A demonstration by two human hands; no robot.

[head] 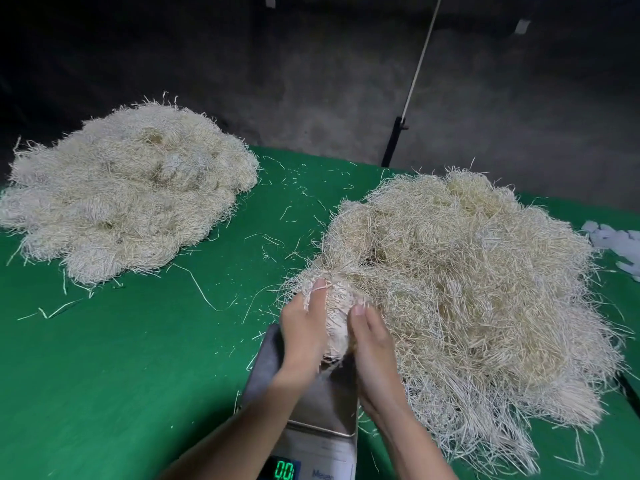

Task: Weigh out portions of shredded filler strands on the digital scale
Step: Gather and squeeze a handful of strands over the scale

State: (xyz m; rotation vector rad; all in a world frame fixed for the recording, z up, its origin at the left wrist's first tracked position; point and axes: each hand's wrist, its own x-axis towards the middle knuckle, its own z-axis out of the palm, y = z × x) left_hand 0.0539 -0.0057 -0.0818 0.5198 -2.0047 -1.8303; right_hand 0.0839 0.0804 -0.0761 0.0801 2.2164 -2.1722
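Gripping strand clump (337,318) with left hand (304,329) and right hand (375,353), fingers curled round it, over scale pan (323,405), readout (284,470) at 0.0; next, probably lowering it centrally and letting go.

Scale platform (313,403) glossy smooth metal; table cover (138,358) matt green cloth; strands (467,271) dry, papery

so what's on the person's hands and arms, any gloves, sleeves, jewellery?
Nothing worn that shows. The left hand and right hand are bare: no gloves, no rings visible. The left forearm and right forearm are bare down to the frame edge, with no sleeves, watch or bands. Nails look short and unpainted.
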